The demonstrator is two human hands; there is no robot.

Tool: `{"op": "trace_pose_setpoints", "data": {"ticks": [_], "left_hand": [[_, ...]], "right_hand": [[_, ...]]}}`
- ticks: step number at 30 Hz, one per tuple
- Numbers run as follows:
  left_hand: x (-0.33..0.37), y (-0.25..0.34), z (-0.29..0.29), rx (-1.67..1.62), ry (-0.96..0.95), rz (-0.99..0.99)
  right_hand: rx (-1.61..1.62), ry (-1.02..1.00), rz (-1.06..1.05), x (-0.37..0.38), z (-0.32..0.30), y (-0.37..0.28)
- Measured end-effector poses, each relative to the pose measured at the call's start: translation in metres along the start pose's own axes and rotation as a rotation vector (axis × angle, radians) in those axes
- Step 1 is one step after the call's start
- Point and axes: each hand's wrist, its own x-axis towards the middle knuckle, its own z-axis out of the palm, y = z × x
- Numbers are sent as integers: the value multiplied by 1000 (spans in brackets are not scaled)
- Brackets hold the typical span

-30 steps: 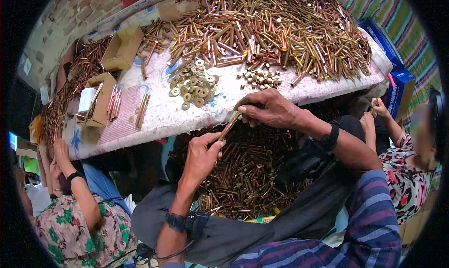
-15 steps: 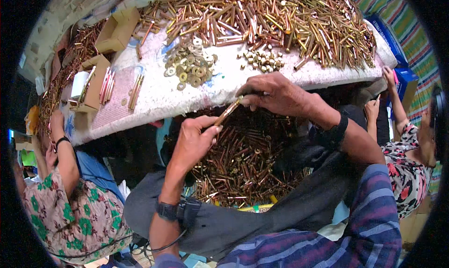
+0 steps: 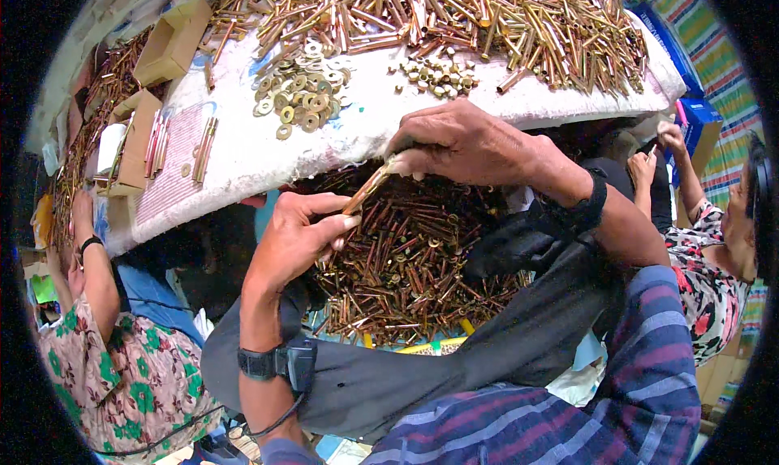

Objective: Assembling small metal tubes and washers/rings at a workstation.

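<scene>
Before me, the bare left hand (image 3: 290, 239) pinches 1 end of a slim coppery metal tube (image 3: 367, 190), the bare right hand (image 3: 464, 143) closed on the other, above heaped brownish metal rods (image 3: 414, 272).

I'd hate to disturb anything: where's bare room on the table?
Bare cloth shows between the washers and the few rods left of them; another patch separates washers from small metal pieces. Heaped rods crowd the far side.

Glossy metal rod (image 3: 367, 191) and rough cloth (image 3: 243, 155)
</scene>
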Motion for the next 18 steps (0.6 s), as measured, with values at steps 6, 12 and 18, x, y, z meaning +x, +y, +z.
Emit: {"op": "trace_pose_setpoints", "data": {"ticks": [6, 12, 18], "left_hand": [[-2, 8, 4, 70, -17, 64], [1, 0, 8, 71, -23, 94], [1, 8, 12, 91, -29, 103]], "right_hand": [[-286, -36, 10, -2, -1, -10], [-232, -131, 39, -5, -6, -10], [-176, -108, 110, -7, 4, -6]]}}
